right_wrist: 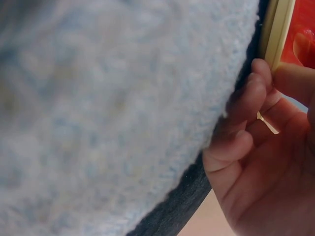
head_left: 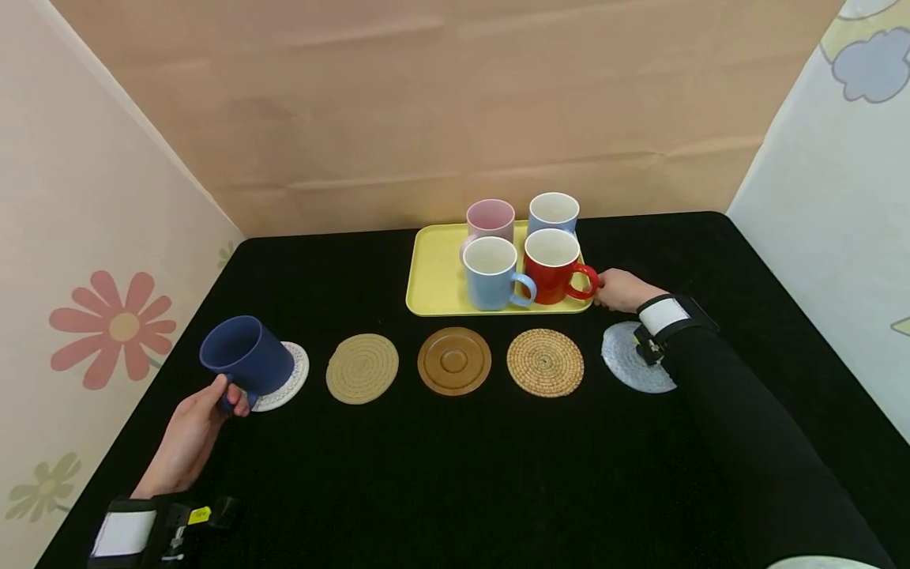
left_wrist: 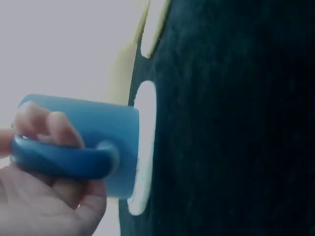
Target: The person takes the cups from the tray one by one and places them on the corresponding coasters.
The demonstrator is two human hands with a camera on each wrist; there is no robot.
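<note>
My left hand [head_left: 193, 431] grips the handle of a dark blue mug [head_left: 259, 357], thumb on top and fingers through the loop. The mug's base is right at a round white coaster [head_left: 297, 378]; the left wrist view shows the mug [left_wrist: 88, 118] with its bottom against the coaster [left_wrist: 146, 147]. At the far right, my right hand [head_left: 621, 290] pinches the edge of a yellow tray [head_left: 435, 276] near its front right corner, thumb and curled fingers at the rim [right_wrist: 278, 37]. Just beside that hand stands a red mug [head_left: 549, 280], its handle facing the fingers.
Also on the tray are a pink mug [head_left: 490, 217] and two light blue mugs, one in front [head_left: 489, 284], one behind [head_left: 553, 209]. A row of coasters crosses the black table: beige [head_left: 362, 368], brown [head_left: 454, 361], woven straw [head_left: 545, 363], grey-blue [head_left: 629, 363] under my right wrist.
</note>
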